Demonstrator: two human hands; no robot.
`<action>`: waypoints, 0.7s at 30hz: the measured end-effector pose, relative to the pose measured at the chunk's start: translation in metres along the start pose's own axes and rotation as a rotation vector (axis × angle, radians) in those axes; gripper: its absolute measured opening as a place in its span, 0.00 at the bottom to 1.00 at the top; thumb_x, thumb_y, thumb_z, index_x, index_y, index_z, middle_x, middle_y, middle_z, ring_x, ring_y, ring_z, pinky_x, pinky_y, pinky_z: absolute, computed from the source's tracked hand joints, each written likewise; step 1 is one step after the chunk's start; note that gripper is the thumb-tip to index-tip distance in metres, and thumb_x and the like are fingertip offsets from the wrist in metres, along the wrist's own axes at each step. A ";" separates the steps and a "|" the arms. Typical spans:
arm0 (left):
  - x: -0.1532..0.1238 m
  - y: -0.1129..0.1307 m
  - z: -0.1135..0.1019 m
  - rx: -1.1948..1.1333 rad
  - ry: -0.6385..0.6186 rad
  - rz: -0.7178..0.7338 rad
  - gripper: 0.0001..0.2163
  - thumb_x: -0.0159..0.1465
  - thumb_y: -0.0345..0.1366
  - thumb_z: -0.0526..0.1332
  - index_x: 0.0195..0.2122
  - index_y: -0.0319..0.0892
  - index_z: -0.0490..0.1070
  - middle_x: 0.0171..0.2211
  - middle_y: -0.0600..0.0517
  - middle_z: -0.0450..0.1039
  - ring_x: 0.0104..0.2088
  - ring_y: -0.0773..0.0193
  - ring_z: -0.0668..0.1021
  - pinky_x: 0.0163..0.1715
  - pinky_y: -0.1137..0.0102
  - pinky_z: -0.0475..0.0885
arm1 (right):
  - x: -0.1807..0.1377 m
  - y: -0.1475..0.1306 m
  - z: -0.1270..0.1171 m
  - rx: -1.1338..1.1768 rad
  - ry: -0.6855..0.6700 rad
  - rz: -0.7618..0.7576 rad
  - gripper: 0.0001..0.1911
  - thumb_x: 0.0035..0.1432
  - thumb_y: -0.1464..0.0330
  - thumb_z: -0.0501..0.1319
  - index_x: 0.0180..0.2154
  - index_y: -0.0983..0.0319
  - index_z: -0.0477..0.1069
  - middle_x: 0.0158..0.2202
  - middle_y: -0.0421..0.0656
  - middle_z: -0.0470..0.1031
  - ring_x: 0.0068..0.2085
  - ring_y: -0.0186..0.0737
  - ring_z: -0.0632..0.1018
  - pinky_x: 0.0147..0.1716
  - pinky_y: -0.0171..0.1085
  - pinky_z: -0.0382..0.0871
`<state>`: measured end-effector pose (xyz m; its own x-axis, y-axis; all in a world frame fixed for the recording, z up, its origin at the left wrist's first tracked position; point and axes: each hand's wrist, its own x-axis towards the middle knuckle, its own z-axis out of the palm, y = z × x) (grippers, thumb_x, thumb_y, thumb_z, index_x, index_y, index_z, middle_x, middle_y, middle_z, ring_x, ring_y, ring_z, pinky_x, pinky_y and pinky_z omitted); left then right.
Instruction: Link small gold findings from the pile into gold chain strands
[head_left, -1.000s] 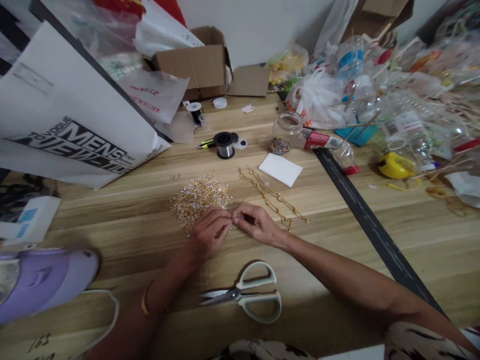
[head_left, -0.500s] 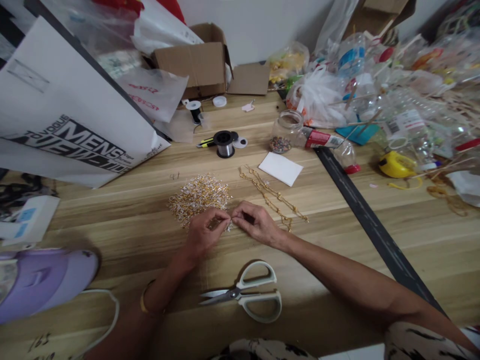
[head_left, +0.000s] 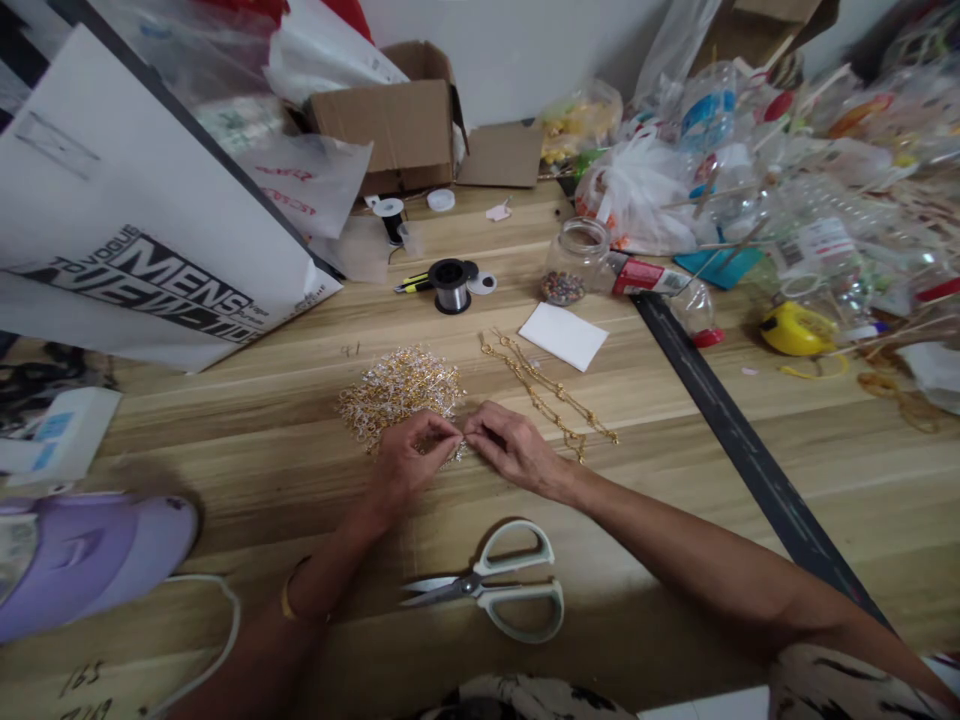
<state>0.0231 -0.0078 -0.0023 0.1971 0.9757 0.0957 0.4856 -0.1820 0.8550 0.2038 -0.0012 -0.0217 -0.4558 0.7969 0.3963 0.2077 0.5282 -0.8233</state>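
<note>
since a second ago almost nothing has shifted: the two hands have stayed together at the near edge of the pile, the left fingers uncurling a little so a small glinting piece now shows between them.

the left hand (head_left: 409,462) and the right hand (head_left: 514,450) meet fingertip to fingertip, each closed in a fine pinch on a tiny gold link (head_left: 456,447); the piece is too small to tell its shape, or how much of it each hand has. it sits just at five o'clock of the heap of gold and silver findings (head_left: 397,392), touching its fringe. at three o'clock of the heap lie two finished gold chains (head_left: 551,395), running from the white card (head_left: 563,336) down toward the right hand's knuckles.

to do this step well, it seems best to keep both wrists resting on the wooden table (head_left: 675,450) so the pinches stay steady, to hold the piece low over the wood so a slip does not send it away, and to lift it clear of the heap's fringe so no stray findings snag on it. the scissors (head_left: 499,590) lie at six o'clock of the hands, apart from them. the spool of wire (head_left: 450,285) stands at twelve o'clock, well apart.
</note>
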 end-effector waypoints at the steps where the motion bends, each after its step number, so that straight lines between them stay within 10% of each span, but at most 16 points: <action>1: 0.000 -0.001 0.001 -0.014 -0.001 0.001 0.03 0.55 0.34 0.63 0.28 0.41 0.73 0.26 0.52 0.76 0.28 0.66 0.76 0.31 0.73 0.71 | 0.000 0.000 0.000 0.000 -0.007 0.005 0.06 0.64 0.70 0.52 0.34 0.62 0.66 0.32 0.44 0.68 0.33 0.37 0.69 0.34 0.35 0.64; 21: 0.000 0.002 0.002 0.017 0.015 0.104 0.01 0.57 0.32 0.62 0.29 0.40 0.72 0.27 0.51 0.75 0.30 0.65 0.76 0.33 0.71 0.70 | 0.002 0.001 -0.004 0.293 -0.111 0.234 0.09 0.63 0.65 0.54 0.34 0.64 0.65 0.28 0.38 0.63 0.29 0.33 0.64 0.30 0.32 0.58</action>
<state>0.0254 -0.0089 -0.0017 0.2346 0.9532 0.1909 0.4777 -0.2841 0.8313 0.2070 0.0017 -0.0199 -0.5196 0.8411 0.1505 0.0688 0.2168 -0.9738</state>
